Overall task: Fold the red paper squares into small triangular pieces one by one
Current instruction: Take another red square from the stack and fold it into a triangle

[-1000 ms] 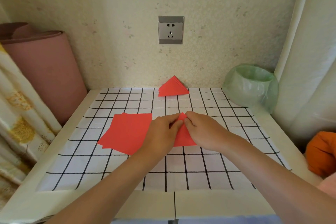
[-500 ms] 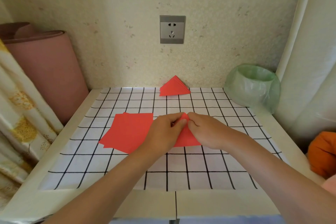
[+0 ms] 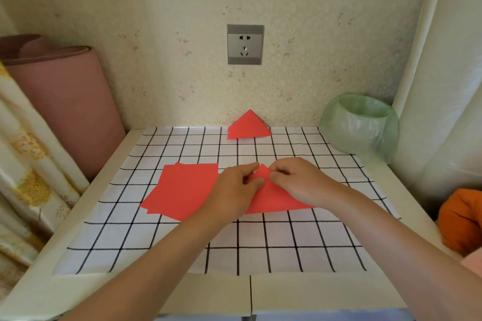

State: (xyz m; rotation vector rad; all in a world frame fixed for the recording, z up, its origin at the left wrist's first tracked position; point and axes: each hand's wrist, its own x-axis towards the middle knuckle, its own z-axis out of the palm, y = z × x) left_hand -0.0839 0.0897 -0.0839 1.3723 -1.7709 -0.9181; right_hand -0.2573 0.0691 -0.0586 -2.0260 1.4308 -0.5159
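The sheet being folded (image 3: 277,199) lies on the grid-patterned mat (image 3: 234,238) near the centre of the white table (image 3: 407,206), already shaped as a triangle with its long edge on the near side and its apex pointing far. The left hand (image 3: 233,191) and the right hand (image 3: 300,182) meet at that apex. Both have curled fingers and pinch the upper corner of the sheet between thumb and fingertips, with the heels of the hands resting on the paper. Just left of this sheet, partly under the left hand, lies the stack of unfolded red squares (image 3: 182,190), flat and slightly fanned. The pile of finished triangles (image 3: 247,126) sits at the far edge of the mat, against the wall and below the wall socket (image 3: 245,44). A bin lined with a green bag (image 3: 360,125) stands at the far right corner. A pink roll (image 3: 65,101) leans at the far left.
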